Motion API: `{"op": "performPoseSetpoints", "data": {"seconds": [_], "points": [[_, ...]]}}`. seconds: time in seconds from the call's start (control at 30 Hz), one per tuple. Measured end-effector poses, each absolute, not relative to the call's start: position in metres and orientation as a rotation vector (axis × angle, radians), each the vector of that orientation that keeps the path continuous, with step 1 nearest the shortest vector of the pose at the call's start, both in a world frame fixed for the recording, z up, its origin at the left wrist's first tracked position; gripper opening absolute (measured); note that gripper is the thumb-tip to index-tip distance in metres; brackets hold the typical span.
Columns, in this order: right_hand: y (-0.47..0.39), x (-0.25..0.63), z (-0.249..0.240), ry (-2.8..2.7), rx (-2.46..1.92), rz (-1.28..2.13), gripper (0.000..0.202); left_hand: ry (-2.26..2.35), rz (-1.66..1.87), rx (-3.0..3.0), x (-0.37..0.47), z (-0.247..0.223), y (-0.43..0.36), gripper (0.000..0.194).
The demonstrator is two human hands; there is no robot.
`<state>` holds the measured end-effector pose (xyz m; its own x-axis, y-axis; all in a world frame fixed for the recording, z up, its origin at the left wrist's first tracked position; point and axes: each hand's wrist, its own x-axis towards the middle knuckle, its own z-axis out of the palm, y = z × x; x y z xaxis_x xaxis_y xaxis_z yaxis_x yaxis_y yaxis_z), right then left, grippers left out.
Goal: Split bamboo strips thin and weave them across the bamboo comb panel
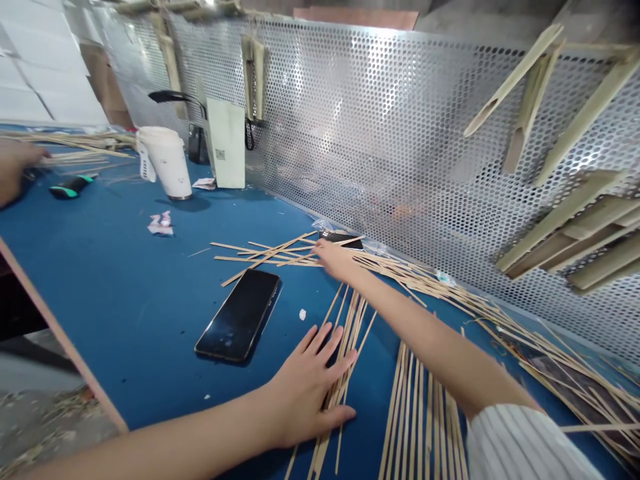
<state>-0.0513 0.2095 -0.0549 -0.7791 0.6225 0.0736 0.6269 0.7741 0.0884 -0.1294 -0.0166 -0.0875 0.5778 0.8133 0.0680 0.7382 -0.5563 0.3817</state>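
Note:
My left hand [314, 387] lies with its fingers spread over a loose bundle of thin bamboo strips [354, 320] on the blue tabletop. Farther off, my right hand [336, 259] reaches across to a long pile of bamboo strips [400, 267] along the metal screen. Its fingers are drawn together on strips there, though the fingertips are partly hidden. Several strips [267, 253] cross one another just left of it. Under my right forearm, more strips [420, 407] lie side by side in a row. A black smartphone [240, 317] rests left of my hands.
A perforated metal screen [360, 120] with hanging bamboo pieces [530, 100] borders the back. At the left stand a white cup [167, 163] and a pale box [227, 143], near a green-black tool handle [73, 187]. Another person's hand [17, 167] shows at the left edge.

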Motion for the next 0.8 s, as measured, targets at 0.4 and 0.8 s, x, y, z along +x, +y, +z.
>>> {"op": "performPoseSetpoints", "data": {"seconds": [0.4,0.8], "points": [[0.209,-0.103,-0.042,-2.579,-0.84,0.075,0.022,1.266,0.41,2.511,-0.132,-0.095,-0.018,0.068],[0.145,-0.082,0.081,-1.908,-0.44,0.036,0.015,1.204,0.539,2.327,-0.136,-0.086,-0.023,0.071]]}}
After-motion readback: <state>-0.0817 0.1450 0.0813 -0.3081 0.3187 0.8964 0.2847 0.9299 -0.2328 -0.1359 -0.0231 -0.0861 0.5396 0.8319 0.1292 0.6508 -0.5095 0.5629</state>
